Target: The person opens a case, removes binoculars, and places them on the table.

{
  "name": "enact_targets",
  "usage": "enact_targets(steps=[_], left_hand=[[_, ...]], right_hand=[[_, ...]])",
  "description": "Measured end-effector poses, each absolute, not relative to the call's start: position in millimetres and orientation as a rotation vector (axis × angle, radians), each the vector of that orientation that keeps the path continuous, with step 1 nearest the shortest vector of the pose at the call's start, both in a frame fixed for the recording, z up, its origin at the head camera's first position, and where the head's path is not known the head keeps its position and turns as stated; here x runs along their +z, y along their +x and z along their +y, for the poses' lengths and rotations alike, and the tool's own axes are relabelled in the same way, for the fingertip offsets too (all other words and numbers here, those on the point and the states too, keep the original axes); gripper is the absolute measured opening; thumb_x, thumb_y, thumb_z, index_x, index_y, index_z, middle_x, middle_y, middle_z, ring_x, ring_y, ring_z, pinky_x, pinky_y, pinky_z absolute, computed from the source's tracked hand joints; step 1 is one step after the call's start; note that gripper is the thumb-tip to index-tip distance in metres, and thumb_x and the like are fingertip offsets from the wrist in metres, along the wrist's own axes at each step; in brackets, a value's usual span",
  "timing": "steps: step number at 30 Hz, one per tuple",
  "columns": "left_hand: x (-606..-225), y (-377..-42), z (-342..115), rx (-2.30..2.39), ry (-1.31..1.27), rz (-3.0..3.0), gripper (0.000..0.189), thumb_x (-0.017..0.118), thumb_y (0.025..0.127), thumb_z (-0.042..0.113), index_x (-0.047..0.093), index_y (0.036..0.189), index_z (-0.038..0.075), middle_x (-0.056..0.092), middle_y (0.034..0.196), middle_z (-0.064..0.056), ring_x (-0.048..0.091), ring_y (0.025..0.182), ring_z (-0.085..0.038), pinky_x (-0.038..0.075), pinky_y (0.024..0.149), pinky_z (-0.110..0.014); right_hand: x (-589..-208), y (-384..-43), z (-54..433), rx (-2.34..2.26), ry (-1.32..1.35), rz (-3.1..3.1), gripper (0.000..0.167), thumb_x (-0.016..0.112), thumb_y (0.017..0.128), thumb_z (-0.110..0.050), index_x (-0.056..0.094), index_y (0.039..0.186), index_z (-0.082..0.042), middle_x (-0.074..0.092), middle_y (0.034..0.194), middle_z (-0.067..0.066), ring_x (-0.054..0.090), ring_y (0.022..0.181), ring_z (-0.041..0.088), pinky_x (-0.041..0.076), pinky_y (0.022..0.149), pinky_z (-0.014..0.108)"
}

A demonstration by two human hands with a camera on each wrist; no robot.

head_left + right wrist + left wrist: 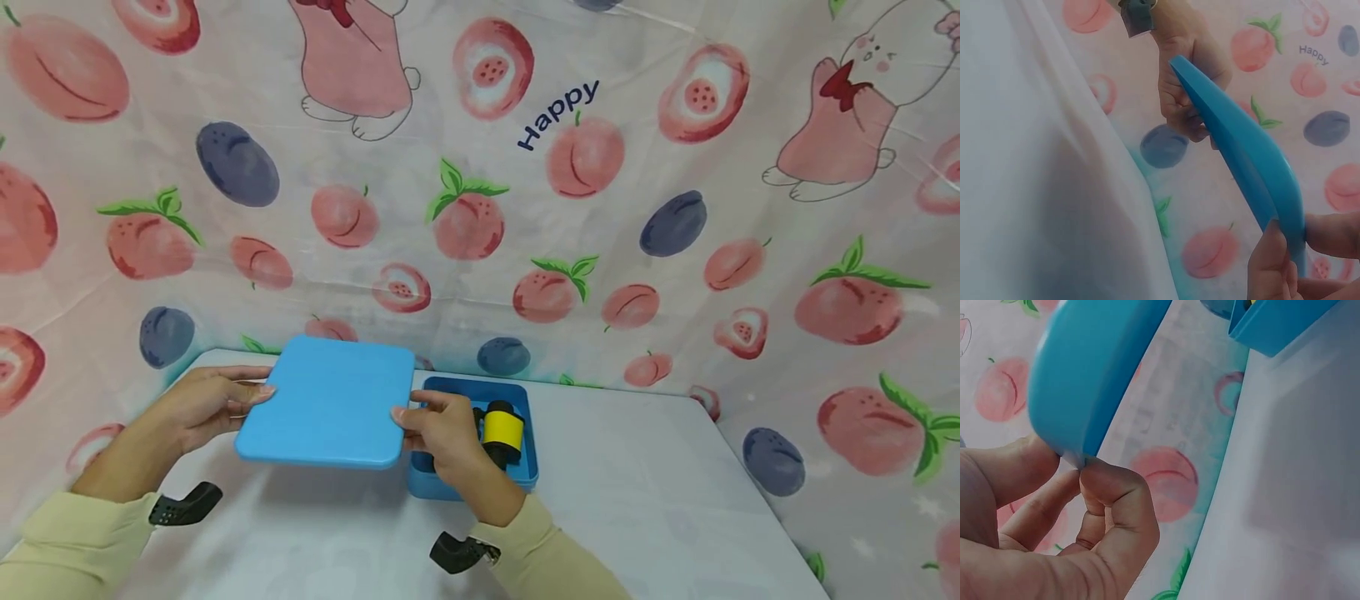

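A flat light-blue lid (333,404) with rounded corners is held up above the table, tilted. My left hand (206,404) pinches its left edge between thumb and fingers, as the left wrist view shows close up on the lid's edge (1094,369). On the opposite edge, my right hand (446,429) grips with the thumb on top and fingers below. Just behind that hand stands a darker blue box (528,462), open at the top. Inside lies a yellow and black cylindrical object (503,429), partly hidden by the right hand; its kind cannot be made out.
The white table (637,492) carries the box near its back edge. Behind it hangs a cloth (480,325) printed with peaches, plums and rabbits. A black wrist mount (186,505) sticks out from the left sleeve, and a second black mount (459,552) from the right.
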State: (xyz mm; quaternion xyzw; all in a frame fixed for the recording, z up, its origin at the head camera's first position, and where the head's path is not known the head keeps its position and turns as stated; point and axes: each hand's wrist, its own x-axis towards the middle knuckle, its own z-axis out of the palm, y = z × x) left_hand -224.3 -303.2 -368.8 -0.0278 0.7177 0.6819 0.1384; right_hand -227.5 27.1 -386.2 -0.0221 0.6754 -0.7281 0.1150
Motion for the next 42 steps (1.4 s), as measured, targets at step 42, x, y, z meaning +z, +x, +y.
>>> enact_targets(steps=[42], left_hand=[[-384.7, -217.5, -339.6, 1.961, -0.133, 2.056, 0.023, 0.069, 0.099, 0.01, 0.069, 0.11, 0.03, 0.076, 0.098, 0.01, 0.075, 0.088, -0.011, 0.064, 0.083, -0.03]], right_hand=[[-405.1, -223.1, -8.2, -2.104, -0.027, 1.962, 0.041, 0.08, 0.092, -0.01, 0.068, 0.13, -0.001, 0.071, 0.096, 0.012, 0.074, 0.068, 0.013, 0.065, 0.071, 0.033]])
